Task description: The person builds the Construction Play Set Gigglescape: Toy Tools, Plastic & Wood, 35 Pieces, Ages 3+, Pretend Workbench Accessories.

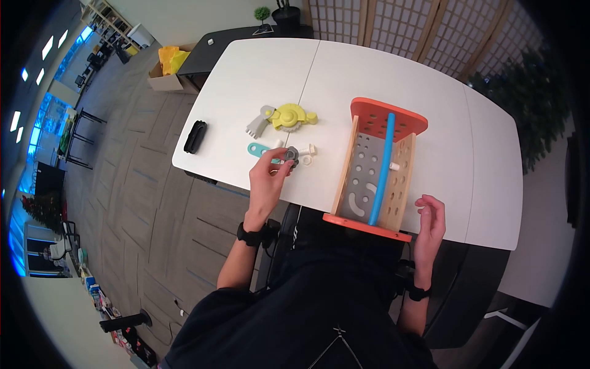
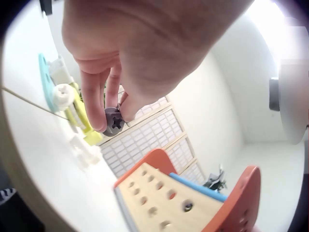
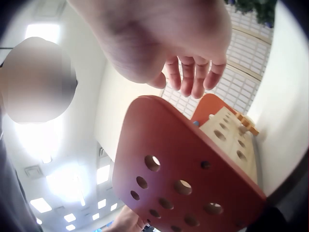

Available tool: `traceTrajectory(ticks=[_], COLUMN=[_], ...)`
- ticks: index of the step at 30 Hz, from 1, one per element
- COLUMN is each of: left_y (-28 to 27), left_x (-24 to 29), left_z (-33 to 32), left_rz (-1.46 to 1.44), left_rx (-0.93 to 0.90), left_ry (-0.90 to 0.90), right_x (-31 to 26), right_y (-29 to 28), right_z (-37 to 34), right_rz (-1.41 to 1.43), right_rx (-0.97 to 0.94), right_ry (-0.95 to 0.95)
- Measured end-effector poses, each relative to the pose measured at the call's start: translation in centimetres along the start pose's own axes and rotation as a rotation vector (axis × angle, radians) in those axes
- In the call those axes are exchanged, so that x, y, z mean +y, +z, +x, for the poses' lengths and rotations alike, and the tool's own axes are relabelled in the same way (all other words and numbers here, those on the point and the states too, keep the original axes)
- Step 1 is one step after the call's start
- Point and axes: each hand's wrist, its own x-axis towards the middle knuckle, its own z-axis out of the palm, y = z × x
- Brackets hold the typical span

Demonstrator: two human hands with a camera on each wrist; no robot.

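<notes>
A small grey piece (image 1: 291, 155) is pinched between the thumb and fingers of my left hand (image 1: 268, 182), just above the table. In the left wrist view the grey piece (image 2: 114, 122) shows a cross-shaped recess. My right hand (image 1: 431, 224) is held beside the toolbox's near right corner, fingers loosely bent, holding nothing; the right wrist view shows the hand (image 3: 169, 43) above the red end panel (image 3: 178, 164). The toolbox (image 1: 407, 178) has wooden sides, red ends and a blue bar (image 1: 385, 166). White pieces (image 1: 310, 149) and a teal piece (image 1: 257, 149) lie around my left hand.
Beyond my left hand lies a yellow and grey toy tool (image 1: 289, 117). A black case (image 1: 195, 136) sits near the white table's (image 1: 246, 67) left edge. Small plants (image 1: 262, 15) stand on a dark table at the back.
</notes>
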Motion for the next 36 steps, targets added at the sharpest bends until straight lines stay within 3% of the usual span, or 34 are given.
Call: traceTrajectory(ticks=[2,7,11,14,16,22,26,29,32,36], left_y=[-0.1,0.8,1.7,2.7,3.4,3.5,3.8,4.0,4.0,4.9], left_x=[2.4,10.0,13.8,13.9,13.2,13.9,13.7,12.9,12.8,12.6], left_z=[-0.2,-2.2,-4.1,-5.0,-5.4,-5.4,-3.8,-2.0,-1.1,0.4], left_rz=[-0.240,-0.402,-0.418,-0.361,-0.380,-0.369,-0.311,-0.206,-0.077,0.061], left_rx=[0.005,-0.225,-0.471,-0.525,-0.536,-0.609,-0.493,-0.510,-0.551,-0.561], left_ry=[-0.029,-0.009,-0.006,0.099,0.114,-0.063,0.166,0.241,0.175,0.230], right_x=[-1.2,-7.8,-9.1,-8.0,-7.3,-7.3,-5.8,-5.1,-5.0,-3.4], right_y=[0.2,3.1,6.6,7.1,6.7,5.2,2.3,0.7,0.2,-0.1], right_z=[-0.4,-0.8,-0.5,-0.5,-0.8,-1.4,-1.1,-0.6,0.2,1.2], right_rz=[-0.077,-0.352,-0.410,-0.403,-0.382,-0.145,-0.013,0.439,0.386,0.364], right_rx=[0.040,-0.240,-0.195,-0.134,-0.150,-0.228,-0.191,-0.197,-0.285,-0.196], right_ry=[-0.113,-0.584,-0.652,-0.686,-0.659,-0.446,-0.209,0.028,0.034,-0.008])
